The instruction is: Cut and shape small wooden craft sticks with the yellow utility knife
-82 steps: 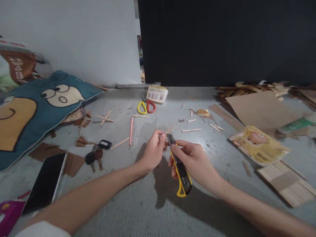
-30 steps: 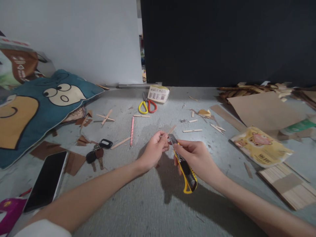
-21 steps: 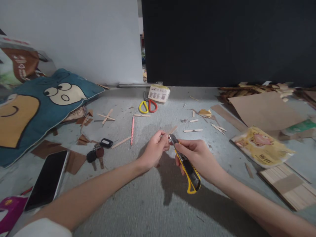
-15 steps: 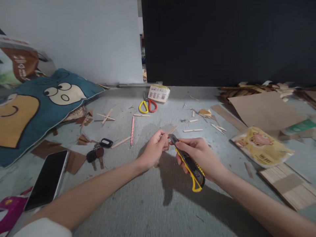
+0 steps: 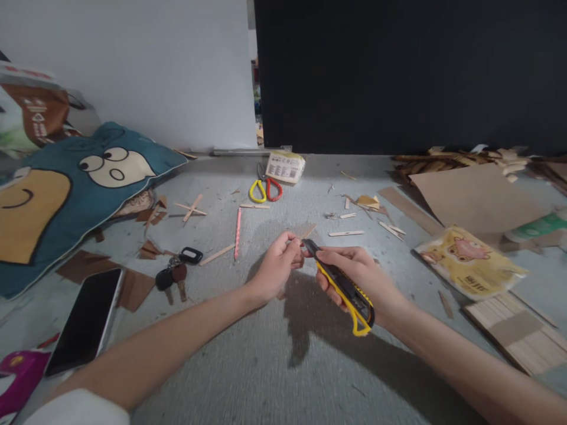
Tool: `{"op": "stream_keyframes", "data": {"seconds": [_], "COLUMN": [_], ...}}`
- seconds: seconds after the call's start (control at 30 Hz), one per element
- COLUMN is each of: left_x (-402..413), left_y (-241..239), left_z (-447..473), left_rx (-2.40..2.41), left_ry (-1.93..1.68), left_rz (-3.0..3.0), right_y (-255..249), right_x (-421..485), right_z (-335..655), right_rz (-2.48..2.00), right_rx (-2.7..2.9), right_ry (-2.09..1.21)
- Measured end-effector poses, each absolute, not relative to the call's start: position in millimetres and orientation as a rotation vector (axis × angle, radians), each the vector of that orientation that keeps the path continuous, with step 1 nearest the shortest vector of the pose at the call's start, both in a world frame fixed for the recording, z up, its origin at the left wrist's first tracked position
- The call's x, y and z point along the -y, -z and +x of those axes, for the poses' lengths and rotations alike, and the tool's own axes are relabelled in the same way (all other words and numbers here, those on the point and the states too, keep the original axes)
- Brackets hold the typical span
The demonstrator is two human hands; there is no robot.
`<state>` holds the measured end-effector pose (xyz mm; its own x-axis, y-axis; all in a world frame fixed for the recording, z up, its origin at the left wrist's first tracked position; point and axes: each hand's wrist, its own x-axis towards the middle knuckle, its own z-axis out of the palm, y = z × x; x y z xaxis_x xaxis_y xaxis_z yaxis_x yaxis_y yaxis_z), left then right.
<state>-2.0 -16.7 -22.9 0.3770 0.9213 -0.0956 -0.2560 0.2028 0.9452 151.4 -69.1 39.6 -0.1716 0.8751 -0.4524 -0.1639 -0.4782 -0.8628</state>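
Note:
My left hand (image 5: 277, 270) is closed in a pinch on a thin wooden stick (image 5: 309, 231) that points up and to the right above the grey table (image 5: 274, 366). My right hand (image 5: 361, 274) is wrapped round a yellow and black utility knife (image 5: 345, 288). The knife's front end meets the stick right beside my left fingertips, and its yellow tail slants down to the right past my wrist.
A black phone (image 5: 84, 320) and keys (image 5: 175, 271) lie at the left, near a blue cartoon cushion (image 5: 66, 189). Scissors (image 5: 264, 189), a pink pencil (image 5: 237, 232) and loose sticks lie beyond my hands. A yellow packet (image 5: 469, 262), cardboard (image 5: 473, 198) and a stick panel (image 5: 518, 333) are at the right.
The knife's tail has swung out to the right and lower as my right wrist turned. My left hand has kept its pinch on the stick in the same place.

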Motion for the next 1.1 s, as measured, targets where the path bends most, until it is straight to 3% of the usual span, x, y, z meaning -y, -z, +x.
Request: {"op": "stream_keyframes", "data": {"seconds": [0.67, 0.9, 1.1], "left_x": [21, 16, 17], "left_y": [21, 26, 29], "left_z": [3, 1, 1], "left_rx": [-0.821, -0.831, -0.833], "left_ry": [-0.961, -1.052, -1.142], "left_rz": [0.933, 1.042, 1.221], "right_y": [-25, -29, -9], "right_x": [66, 75, 63], "right_z": [156, 158, 165], "right_rz": [-1.224, -1.221, -1.256], "right_rx": [0.874, 1.089, 1.452], "right_ry": [-1.811, -1.589, -1.079]}}
